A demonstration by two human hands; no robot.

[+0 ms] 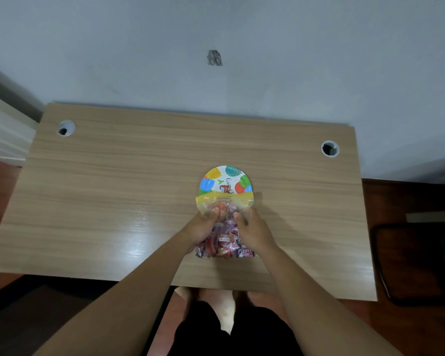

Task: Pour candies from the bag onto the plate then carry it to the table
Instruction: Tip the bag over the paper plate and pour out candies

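Desk, wood grain, carries 1 printed paper plate right of centre. Left hand clamps the left side of the clear candy bag, fingers curled into the film just below its yellow zip strip. Right hand pinches the opposite side the same way. Bag lies touching the plate's near rim, mouth overlapping it. Judgement: film soft and slippery, contents loose and shifting; plate light, flimsy, so best carried by 2 opposite rims.
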